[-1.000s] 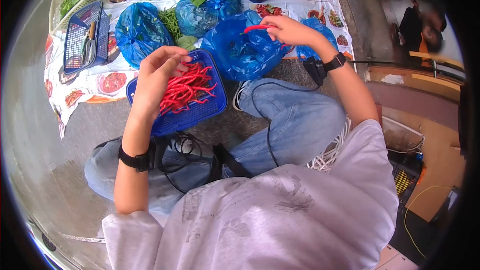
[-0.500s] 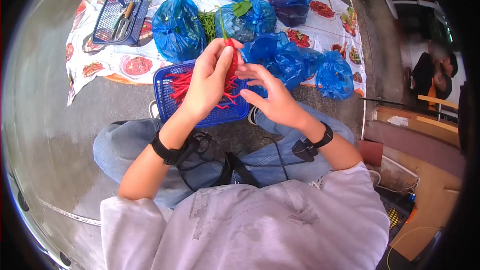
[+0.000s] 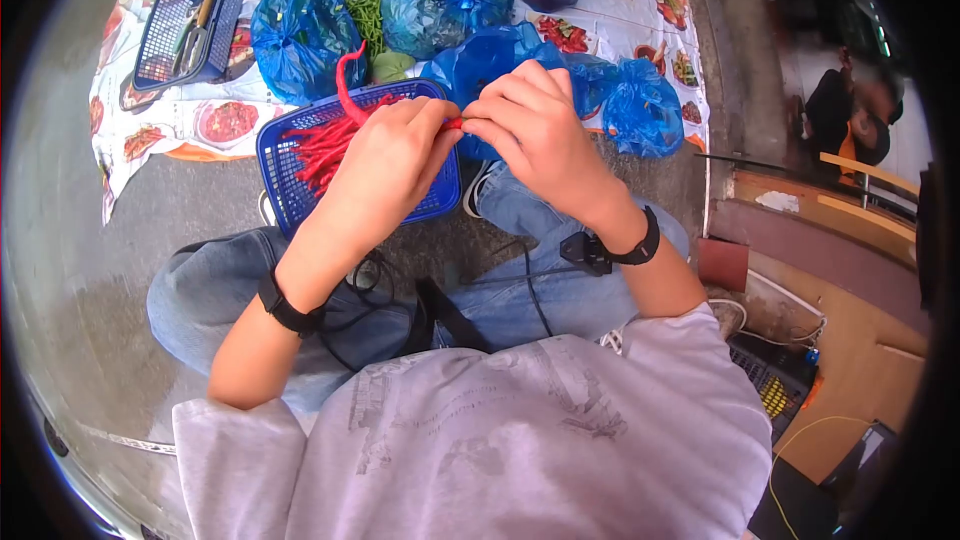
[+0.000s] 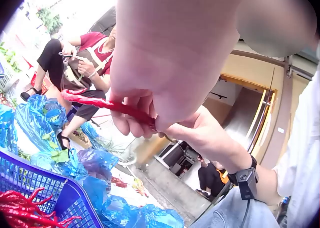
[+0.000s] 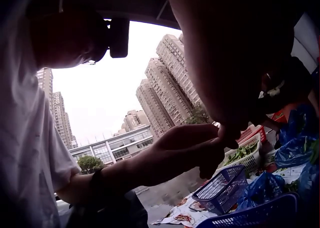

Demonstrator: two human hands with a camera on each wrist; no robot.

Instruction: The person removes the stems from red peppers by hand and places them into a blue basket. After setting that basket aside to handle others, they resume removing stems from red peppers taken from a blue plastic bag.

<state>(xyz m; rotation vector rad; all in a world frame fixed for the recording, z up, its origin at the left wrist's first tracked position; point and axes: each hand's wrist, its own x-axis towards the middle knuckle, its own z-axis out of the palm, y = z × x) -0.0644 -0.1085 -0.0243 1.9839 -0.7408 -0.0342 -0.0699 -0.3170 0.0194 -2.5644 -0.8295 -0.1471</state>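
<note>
A long red chili (image 3: 346,90) is pinched in the left hand (image 3: 385,165), its curved tip sticking out past the knuckles. The right hand (image 3: 545,145) meets the left at the chili's other end, thumb and forefinger closed on it. In the left wrist view the chili (image 4: 107,105) runs out from under the left hand (image 4: 170,62), and a thin stem end shows between the two hands. Beneath the hands stands a blue basket (image 3: 275,180) with many red chilies (image 3: 322,153). The right wrist view is dark; the hands touch there.
Tied blue bags (image 3: 300,35) stand on a printed white sheet (image 3: 240,105), with an open blue bag (image 3: 480,60) behind the hands. A smaller blue basket (image 3: 220,55) holds tools. Another person (image 4: 87,62) sits across the sheet. Cables lie over the crossed legs.
The right hand came from the open blue bag to the left hand and now pinches the chili's end. The chili, earlier upright in the left hand, now has its stem end toward the right.
</note>
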